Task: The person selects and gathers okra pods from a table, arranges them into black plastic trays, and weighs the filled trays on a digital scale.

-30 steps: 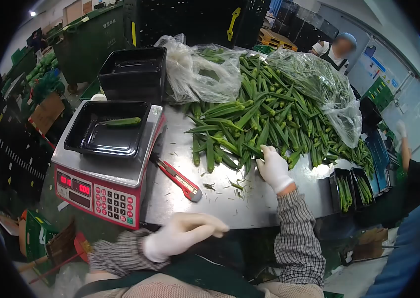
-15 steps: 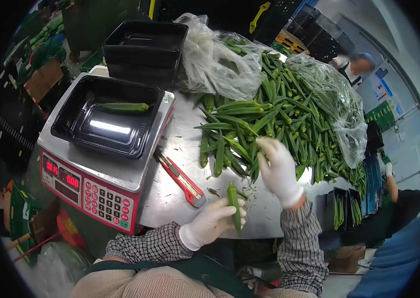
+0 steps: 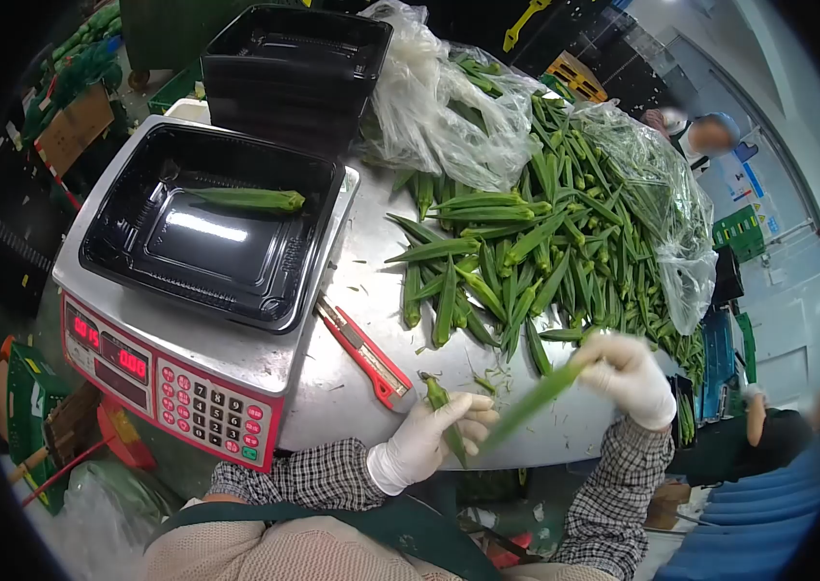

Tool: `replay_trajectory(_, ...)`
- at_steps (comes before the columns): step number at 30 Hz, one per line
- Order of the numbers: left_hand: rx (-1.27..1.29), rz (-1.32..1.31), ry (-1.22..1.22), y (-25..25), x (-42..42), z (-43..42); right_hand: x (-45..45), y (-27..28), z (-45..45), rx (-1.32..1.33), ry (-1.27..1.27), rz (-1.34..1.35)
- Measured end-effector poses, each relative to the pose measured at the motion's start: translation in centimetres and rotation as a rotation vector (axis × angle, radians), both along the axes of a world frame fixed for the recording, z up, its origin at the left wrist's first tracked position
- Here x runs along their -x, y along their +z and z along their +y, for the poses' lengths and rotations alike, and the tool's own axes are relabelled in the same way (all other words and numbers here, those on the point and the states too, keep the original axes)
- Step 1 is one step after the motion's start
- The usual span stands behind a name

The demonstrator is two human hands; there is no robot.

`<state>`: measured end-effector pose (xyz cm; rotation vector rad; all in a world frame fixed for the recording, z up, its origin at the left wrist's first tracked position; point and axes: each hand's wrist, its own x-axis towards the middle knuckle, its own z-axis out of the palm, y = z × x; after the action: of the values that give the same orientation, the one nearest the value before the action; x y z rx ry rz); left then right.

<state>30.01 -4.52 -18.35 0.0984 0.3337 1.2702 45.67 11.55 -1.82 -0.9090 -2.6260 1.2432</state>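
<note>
In its white glove, my left hand (image 3: 424, 441) is closed around an okra pod (image 3: 437, 395), stem end up, low over the steel table's front edge. To its right, my gloved right hand (image 3: 631, 378) pinches the end of a second okra pod (image 3: 531, 407), blurred by motion and slanting down towards the left hand. Behind both hands spreads a heap of okra (image 3: 565, 242). A red utility knife (image 3: 366, 358) lies on the table (image 3: 352, 436) beside my left hand. One okra pod (image 3: 255, 200) rests in a black plastic tray (image 3: 105, 237).
Under the tray stands a red-and-silver scale (image 3: 206, 353). Stacked black trays (image 3: 284, 107) sit behind it. Clear plastic bags (image 3: 419, 107) partly cover the okra. At right are a co-worker's arm (image 3: 758, 426) and another person (image 3: 705, 136) farther back.
My right hand has moved right and towards me from the heap, now with an okra pod in it. The left hand keeps its pod, slightly turned. The view has shifted a little.
</note>
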Motion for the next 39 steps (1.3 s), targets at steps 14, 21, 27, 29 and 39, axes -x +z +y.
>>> replay_trajectory(14, -0.051, 0.007, 0.108, -1.0, 0.0, -0.1, 8.6, -11.3, 4.0, -0.611, -0.229, -0.086)
replay_trajectory(21, -0.066, -0.013, 0.155, -0.2, -0.3, -0.1, 5.6, -6.2, 1.8, 0.662, -0.382, 0.319)
replay_trajectory(27, -0.013, -0.054, 0.200, 0.0, 0.0, -0.2, 5.6, -5.4, -2.6, 0.224, -0.108, -0.130)
replay_trajectory(29, 0.024, -0.026, 0.145, -0.4, -0.2, -0.5, 6.8, -5.4, -1.9, 0.071, -0.215, -0.033)
replay_trajectory(39, 0.002, 0.006, 0.066, -0.7, 0.0, -0.5, 15.3, -10.9, 13.3, -1.069, 0.119, -0.315)
